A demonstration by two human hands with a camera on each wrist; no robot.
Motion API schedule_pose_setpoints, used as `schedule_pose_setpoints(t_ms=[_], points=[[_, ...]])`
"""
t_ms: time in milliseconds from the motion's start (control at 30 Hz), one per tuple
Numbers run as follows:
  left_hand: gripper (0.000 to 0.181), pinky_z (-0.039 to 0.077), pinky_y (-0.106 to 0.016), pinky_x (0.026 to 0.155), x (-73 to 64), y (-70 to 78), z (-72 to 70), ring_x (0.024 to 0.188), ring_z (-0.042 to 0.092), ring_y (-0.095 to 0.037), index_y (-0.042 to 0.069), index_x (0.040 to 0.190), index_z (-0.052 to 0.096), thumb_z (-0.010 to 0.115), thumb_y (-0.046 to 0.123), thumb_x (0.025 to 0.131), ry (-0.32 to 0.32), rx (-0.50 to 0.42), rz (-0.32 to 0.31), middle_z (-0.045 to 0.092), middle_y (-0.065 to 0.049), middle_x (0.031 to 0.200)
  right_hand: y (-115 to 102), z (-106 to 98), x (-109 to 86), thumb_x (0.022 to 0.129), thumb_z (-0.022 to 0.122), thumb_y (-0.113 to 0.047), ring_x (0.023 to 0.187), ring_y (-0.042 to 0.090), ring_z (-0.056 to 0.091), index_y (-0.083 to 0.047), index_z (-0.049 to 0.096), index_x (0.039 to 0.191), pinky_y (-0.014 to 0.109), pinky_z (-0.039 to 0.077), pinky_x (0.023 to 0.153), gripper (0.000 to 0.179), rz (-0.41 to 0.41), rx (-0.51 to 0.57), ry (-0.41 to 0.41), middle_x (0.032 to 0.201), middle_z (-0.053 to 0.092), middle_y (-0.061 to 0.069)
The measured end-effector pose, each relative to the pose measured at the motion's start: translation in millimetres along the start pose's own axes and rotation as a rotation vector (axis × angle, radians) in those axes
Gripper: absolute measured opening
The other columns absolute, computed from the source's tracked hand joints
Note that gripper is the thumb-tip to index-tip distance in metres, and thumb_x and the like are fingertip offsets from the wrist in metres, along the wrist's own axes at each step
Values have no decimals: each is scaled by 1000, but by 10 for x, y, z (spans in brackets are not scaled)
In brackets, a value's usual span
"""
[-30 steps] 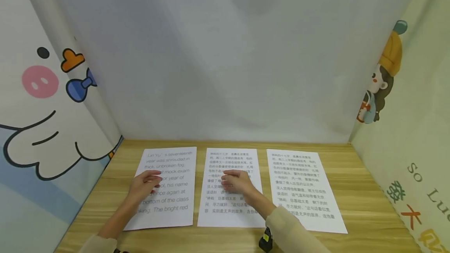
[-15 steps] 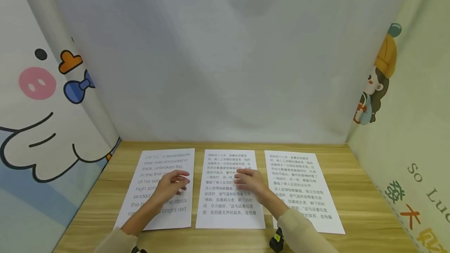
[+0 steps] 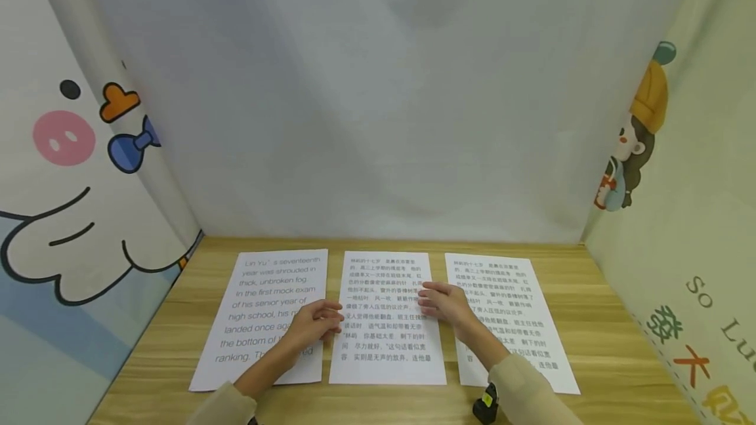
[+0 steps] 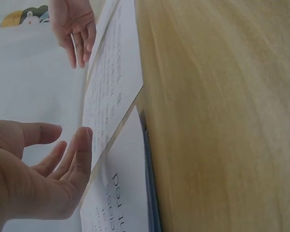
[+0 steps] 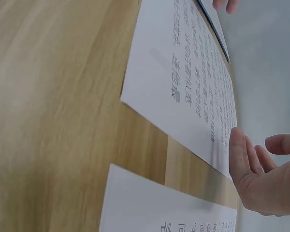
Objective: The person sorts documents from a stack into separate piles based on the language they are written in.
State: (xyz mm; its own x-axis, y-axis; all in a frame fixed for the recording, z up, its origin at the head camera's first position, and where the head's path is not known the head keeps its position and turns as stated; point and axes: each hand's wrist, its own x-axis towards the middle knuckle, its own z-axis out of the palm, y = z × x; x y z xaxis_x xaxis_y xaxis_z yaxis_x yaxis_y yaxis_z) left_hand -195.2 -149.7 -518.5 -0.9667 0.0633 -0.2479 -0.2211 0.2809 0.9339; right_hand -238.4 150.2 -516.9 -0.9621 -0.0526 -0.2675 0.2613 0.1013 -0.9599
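Note:
Three printed sheets lie side by side on the wooden table. The left sheet (image 3: 254, 310) carries large English text; the middle sheet (image 3: 386, 340) and right sheet (image 3: 520, 320) carry Chinese text. My left hand (image 3: 314, 325) hovers at the left sheet's right edge, fingertips reaching across the gap to the middle one. Over the gap between the middle and right sheets is my right hand (image 3: 451, 307). Both hands face each other with palms inward and fingers loosely bent, holding nothing. In the left wrist view, a dark layer (image 4: 152, 193) shows under the left sheet's near edge.
The wooden table (image 3: 390, 405) ends at a pale back wall (image 3: 378, 117). Side walls with cartoon prints, a white character (image 3: 65, 235) and a figure in a yellow hat (image 3: 626, 143), stand left and right. A small black device (image 3: 485, 405) sits by the right sleeve.
Both hands have moved to the right above the sheets, and the left one has also come slightly nearer. The sheets keep their places; the head view has shifted a little.

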Motion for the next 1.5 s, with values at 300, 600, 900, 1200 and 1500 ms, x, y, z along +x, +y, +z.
schedule_pose_setpoints(t_ms=[300, 600, 900, 1200, 1500], points=[[40, 62, -35, 80, 5, -97, 25, 95, 70, -18, -4, 131, 61, 65, 2, 92, 13, 27, -9, 69, -18, 118, 46, -115, -52, 100, 59, -9, 85, 17, 71, 12, 54, 137, 35, 64, 78, 43, 35, -99, -18, 115, 69, 25], [41, 61, -32, 79, -4, -19, -47, 104, 68, -22, -2, 132, 62, 65, 7, 92, 41, 126, 8, 68, -16, 123, 51, -178, -118, 101, 54, -8, 77, 14, 69, 12, 54, 137, 28, 62, 65, 41, 65, -189, -80, 116, 69, 21], [41, 61, -31, 81, -21, 17, -66, 107, 68, -23, -4, 132, 61, 64, 8, 93, 30, 182, -28, 66, -18, 130, 92, -228, -172, 101, 56, -10, 71, 13, 66, 15, 49, 141, 28, 62, 62, 47, 53, -213, -94, 110, 69, 21], [41, 62, -32, 78, 27, 10, -29, 98, 69, -21, -7, 132, 59, 64, 9, 95, -12, 123, -46, 67, -20, 126, 124, -243, -157, 102, 56, -11, 71, 10, 65, 15, 46, 143, 24, 59, 60, 49, 62, -198, -119, 110, 69, 19], [47, 61, -32, 77, 24, 7, 3, 93, 67, -20, -11, 138, 52, 62, 10, 97, -46, 77, -94, 67, -19, 120, 153, -240, -140, 102, 55, -10, 69, 10, 65, 13, 51, 140, 24, 59, 58, 44, 83, -163, -88, 104, 69, 15]])
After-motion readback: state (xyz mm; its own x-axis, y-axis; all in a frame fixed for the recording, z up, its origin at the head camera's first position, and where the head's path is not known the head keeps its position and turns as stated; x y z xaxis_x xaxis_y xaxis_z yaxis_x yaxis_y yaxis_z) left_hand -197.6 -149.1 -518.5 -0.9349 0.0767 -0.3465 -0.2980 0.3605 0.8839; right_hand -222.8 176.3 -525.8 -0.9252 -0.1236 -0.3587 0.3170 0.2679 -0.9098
